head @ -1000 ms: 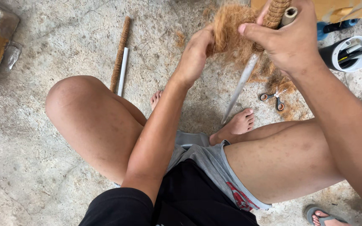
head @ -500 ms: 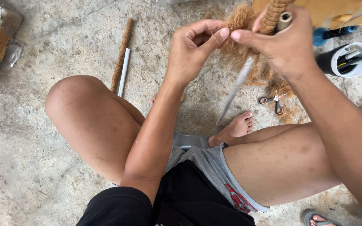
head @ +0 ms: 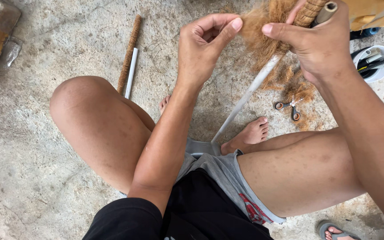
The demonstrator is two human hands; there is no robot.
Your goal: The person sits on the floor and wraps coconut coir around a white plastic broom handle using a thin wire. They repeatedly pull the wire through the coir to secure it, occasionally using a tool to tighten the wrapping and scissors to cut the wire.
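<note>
The right hand (head: 323,44) is clamping a grey pipe (head: 250,95) half-wound with coarse rope, while the left hand (head: 205,42) is pinching shaggy brown coir fibre (head: 263,26) beside it. Right of the grip, a white tub (head: 378,73) is holding dark tools.

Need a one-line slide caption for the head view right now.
Seated on concrete, left hand pinches brown coconut fibre against a grey plastic pipe that the right hand grips at its rope-wrapped end.

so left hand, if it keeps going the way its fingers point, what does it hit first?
Probably the brown fibre on the pipe; the left hand points right, fingertips already at its edge. Depth unclear.
</note>
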